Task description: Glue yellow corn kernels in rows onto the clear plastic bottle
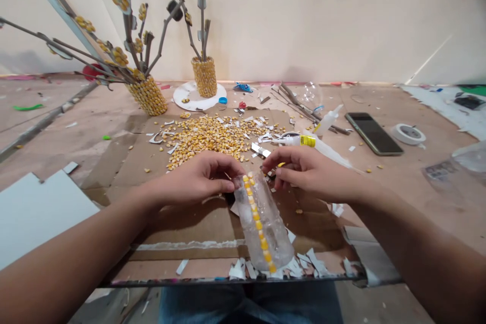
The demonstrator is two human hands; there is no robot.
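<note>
A clear plastic cylinder (272,235), like a cut bottle, lies tilted toward me near the table's front edge. One row of corn kernels (258,224) runs down its length, with a further kernel or two beside the row at the far end. My left hand (203,177) pinches that far end between thumb and fingers. Just right of it, my right hand (309,171) is apart from the cylinder, its fingers curled together. A small yellow bit shows by those fingers; whether they hold it is unclear. A loose heap of corn kernels (212,136) lies beyond my hands.
Two kernel-covered vases (205,78) with twigs stand at the back left, one on a white disc (181,97). Glue bottles (294,140), a phone (374,133) and a tape roll (409,134) lie to the right. Paper scraps (239,268) litter the cardboard (182,228).
</note>
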